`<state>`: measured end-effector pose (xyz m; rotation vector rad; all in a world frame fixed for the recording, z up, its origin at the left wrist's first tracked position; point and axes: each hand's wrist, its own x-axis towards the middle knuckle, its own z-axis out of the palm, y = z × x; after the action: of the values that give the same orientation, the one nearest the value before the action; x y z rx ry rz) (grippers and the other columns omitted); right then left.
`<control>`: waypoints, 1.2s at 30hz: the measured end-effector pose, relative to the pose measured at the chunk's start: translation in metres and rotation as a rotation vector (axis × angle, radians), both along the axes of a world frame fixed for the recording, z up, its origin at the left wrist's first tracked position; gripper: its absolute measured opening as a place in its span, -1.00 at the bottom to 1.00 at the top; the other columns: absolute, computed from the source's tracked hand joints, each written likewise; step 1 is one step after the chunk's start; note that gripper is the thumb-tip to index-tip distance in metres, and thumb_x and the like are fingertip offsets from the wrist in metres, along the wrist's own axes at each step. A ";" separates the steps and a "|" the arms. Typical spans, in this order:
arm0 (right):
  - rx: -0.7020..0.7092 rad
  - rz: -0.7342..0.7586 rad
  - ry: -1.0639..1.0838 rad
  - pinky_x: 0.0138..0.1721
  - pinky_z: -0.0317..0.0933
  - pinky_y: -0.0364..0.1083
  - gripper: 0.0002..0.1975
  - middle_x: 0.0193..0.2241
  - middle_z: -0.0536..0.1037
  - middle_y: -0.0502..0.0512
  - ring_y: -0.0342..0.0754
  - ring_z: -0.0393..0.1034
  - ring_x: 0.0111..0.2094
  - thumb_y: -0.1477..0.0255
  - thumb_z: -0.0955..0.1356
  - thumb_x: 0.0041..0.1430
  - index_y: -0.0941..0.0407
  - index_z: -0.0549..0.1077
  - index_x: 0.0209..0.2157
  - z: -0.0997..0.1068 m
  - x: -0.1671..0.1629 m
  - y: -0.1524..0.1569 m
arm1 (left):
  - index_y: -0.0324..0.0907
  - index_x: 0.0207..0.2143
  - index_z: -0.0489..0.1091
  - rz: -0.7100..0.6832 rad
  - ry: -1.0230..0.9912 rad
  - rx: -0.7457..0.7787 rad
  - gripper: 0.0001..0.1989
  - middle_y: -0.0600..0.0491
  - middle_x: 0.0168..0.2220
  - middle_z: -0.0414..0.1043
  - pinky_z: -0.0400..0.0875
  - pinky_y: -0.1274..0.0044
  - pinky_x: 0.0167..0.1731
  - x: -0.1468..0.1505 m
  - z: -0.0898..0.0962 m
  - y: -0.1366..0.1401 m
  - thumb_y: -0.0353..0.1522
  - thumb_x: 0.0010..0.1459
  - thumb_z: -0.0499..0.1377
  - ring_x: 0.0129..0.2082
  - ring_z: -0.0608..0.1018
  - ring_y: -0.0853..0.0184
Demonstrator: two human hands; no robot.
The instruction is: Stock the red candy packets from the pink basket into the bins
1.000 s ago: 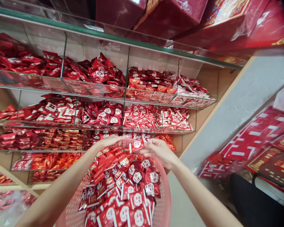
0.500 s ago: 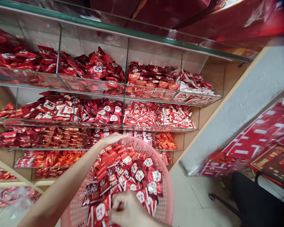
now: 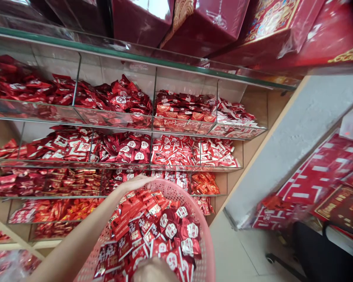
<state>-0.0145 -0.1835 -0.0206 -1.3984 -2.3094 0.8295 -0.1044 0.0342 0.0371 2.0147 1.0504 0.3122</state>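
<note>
A pink perforated plastic basket (image 3: pixel 207 243) holds many small red candy packets (image 3: pixel 164 225), some with white round labels. My left hand (image 3: pixel 137 183) reaches across the basket's left side and is closed over its far rim. Low in the frame my right hand (image 3: pixel 154 270) is inside the basket, down among the packets, blurred and cut by the bottom edge. Its fingers look curled; whatever they hold, if anything, is hidden.
Behind the basket, glass-fronted shelves (image 3: pixel 176 127) hold red and orange packets in divided compartments. Large dark red boxes (image 3: pixel 206 27) stand on the glass shelf above. On the right are a grey wall (image 3: pixel 279 156), red printed goods (image 3: pixel 314 172) and a black chair (image 3: pixel 317 250).
My right hand has moved lower in the frame, partly out of view. The view has tilted up, showing more of the boxes above. My left hand stays on the rim.
</note>
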 end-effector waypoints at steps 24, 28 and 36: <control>0.297 -0.964 -0.091 -0.33 0.19 -0.08 -0.72 -0.29 0.50 0.27 0.07 0.40 -0.24 0.20 0.31 0.01 0.15 0.45 -0.47 0.120 0.112 0.214 | -0.21 -0.65 0.35 0.008 -0.061 0.043 -0.42 0.08 -0.55 0.36 0.16 0.53 -0.31 -0.023 -0.011 0.001 0.07 0.04 -0.09 -0.45 0.37 0.34; 0.285 -0.977 -0.096 -0.33 0.20 -0.08 -0.69 -0.31 0.51 0.28 0.07 0.40 -0.24 0.18 0.31 0.00 0.16 0.45 -0.43 0.118 0.114 0.218 | -0.21 -0.65 0.35 0.019 -0.063 0.046 -0.42 0.08 -0.54 0.38 0.15 0.52 -0.29 -0.026 -0.009 -0.001 0.08 0.04 -0.08 -0.44 0.38 0.32; 0.203 -0.998 0.001 -0.41 0.21 -0.09 -0.72 -0.44 0.53 0.25 0.06 0.42 -0.34 0.24 0.35 -0.08 0.19 0.45 -0.45 0.117 0.118 0.231 | -0.22 -0.66 0.33 0.029 -0.065 0.046 -0.41 0.06 -0.55 0.38 0.14 0.52 -0.31 -0.028 -0.005 -0.006 0.08 0.04 -0.10 -0.43 0.37 0.31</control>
<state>0.1038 0.0480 0.0963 -2.0905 -1.3098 0.2614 -0.1325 0.0285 0.0320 2.0179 1.0413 0.4180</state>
